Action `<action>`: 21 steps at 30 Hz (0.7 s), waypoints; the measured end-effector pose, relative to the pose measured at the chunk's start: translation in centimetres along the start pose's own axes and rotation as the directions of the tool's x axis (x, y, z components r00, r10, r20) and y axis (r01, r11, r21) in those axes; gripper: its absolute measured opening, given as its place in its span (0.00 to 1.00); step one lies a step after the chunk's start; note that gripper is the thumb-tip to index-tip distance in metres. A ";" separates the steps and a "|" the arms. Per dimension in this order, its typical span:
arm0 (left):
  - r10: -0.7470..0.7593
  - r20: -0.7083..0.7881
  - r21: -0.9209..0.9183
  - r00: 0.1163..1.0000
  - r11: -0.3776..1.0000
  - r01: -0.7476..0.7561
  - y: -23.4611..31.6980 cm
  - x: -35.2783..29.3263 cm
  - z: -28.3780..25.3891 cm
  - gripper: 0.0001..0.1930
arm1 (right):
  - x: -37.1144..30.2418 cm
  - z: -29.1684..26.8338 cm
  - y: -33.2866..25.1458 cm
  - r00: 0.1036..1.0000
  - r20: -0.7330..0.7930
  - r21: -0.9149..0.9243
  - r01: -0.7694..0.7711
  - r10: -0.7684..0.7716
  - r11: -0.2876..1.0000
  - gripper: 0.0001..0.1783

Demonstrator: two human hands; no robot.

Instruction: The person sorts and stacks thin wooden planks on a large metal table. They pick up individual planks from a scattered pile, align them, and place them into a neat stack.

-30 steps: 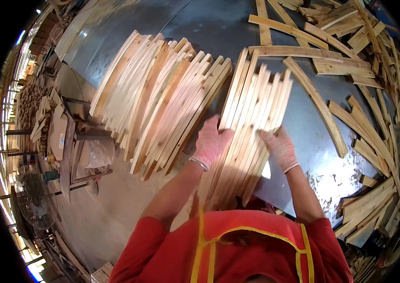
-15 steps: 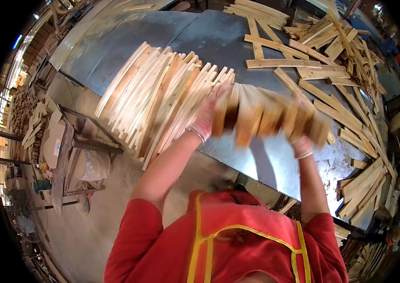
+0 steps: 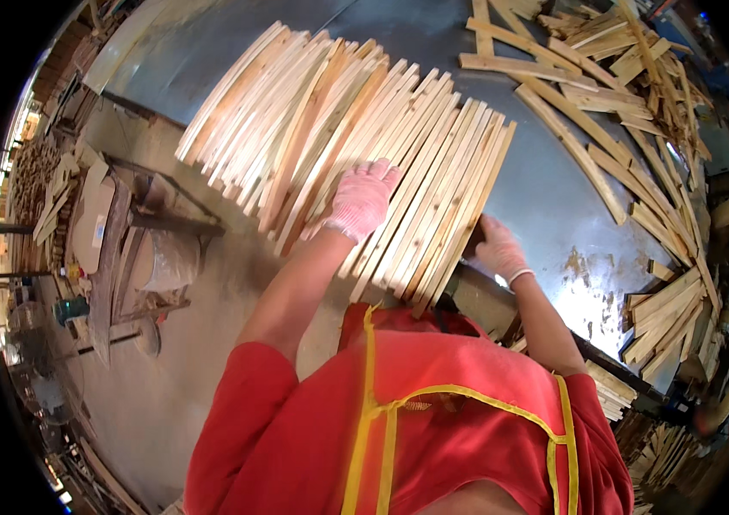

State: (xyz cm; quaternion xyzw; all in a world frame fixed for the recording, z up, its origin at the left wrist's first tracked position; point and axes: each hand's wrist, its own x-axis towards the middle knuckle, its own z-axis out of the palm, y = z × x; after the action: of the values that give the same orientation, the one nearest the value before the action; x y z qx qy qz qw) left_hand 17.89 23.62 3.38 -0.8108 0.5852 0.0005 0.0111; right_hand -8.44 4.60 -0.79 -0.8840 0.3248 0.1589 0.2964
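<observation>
A row of pale wooden strips (image 3: 433,180) stands side by side on the metal table, their near ends jutting past its edge. My left hand (image 3: 364,199), in a pinkish knit glove, lies on top of the strips near the middle of the row, fingers forward and wrapped round nothing. Beside the rightmost strip is my right hand (image 3: 499,249), also gloved. Its fingers reach toward that strip's side near the table edge; the fingertips are in shadow and partly hidden.
Loose wooden slats (image 3: 588,129) lie scattered over the right side of the metal table (image 3: 545,202), heaped toward the far right. A short stack of boards (image 3: 665,318) sits at the near right. On the left, a wooden stand (image 3: 115,257) rises from the floor.
The bundle of strips held between both hands has been set down at the right end of the row. My left hand now rests on the row; my right hand moved left and down.
</observation>
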 end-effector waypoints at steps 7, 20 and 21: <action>-0.419 0.599 -0.724 0.682 0.079 0.685 3.8 -21.9 4.9 0.18 | 0.4 3.3 -0.1 0.999 -0.033 0.855 0.014 0.027 0.519 0.54; -0.349 0.733 -0.611 0.584 -0.715 0.340 6.1 -17.8 -1.3 0.21 | -3.2 -0.7 -9.8 0.977 -0.210 0.891 0.201 -0.022 0.407 0.51; -0.327 0.729 -0.603 0.602 -0.723 0.338 5.9 -17.5 -3.2 0.25 | -3.1 -1.9 -13.0 0.993 -0.113 0.882 0.086 0.030 0.464 0.51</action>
State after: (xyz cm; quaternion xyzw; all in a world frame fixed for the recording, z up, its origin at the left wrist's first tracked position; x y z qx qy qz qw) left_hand 6.75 38.29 6.71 -0.5721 -0.1441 0.4742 -0.6535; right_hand -1.88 12.85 7.60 -0.6157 0.3617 -0.0870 0.6947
